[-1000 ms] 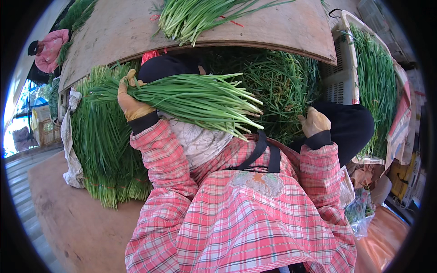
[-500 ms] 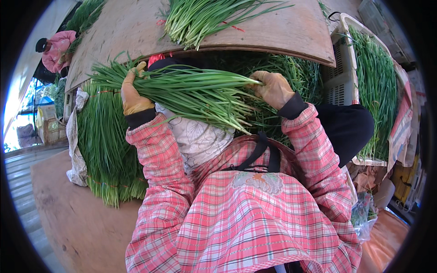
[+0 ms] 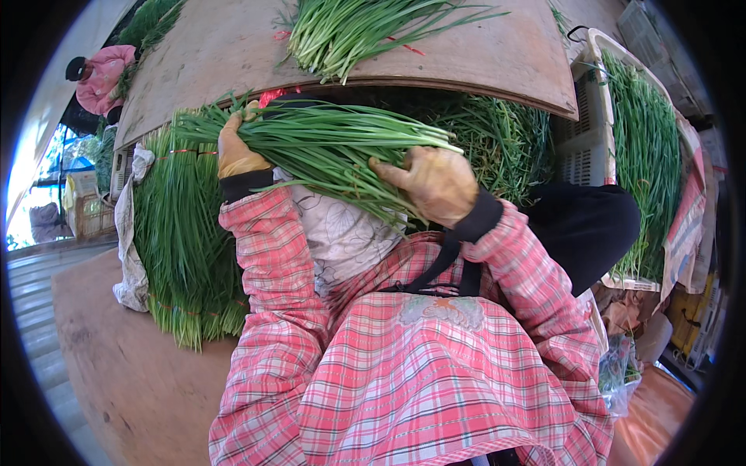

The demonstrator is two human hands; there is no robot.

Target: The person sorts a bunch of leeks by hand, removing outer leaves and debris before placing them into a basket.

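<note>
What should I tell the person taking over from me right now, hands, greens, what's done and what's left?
Left hand: gloved, gripping the root end of the bunch of green chives.
Right hand: gloved, resting on the bunch's leafy end.
Done: one loose bunch lies on the wooden board; tied bundles sit at left.
Left: the held bunch is not yet set down.

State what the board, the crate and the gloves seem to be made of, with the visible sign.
Board: probably plywood, matt brown with faint grain.
Crate: likely plastic, pale with moulded slots.
Gloves, left hand and right hand: perhaps rubber-coated, yellowish and stained.
</note>
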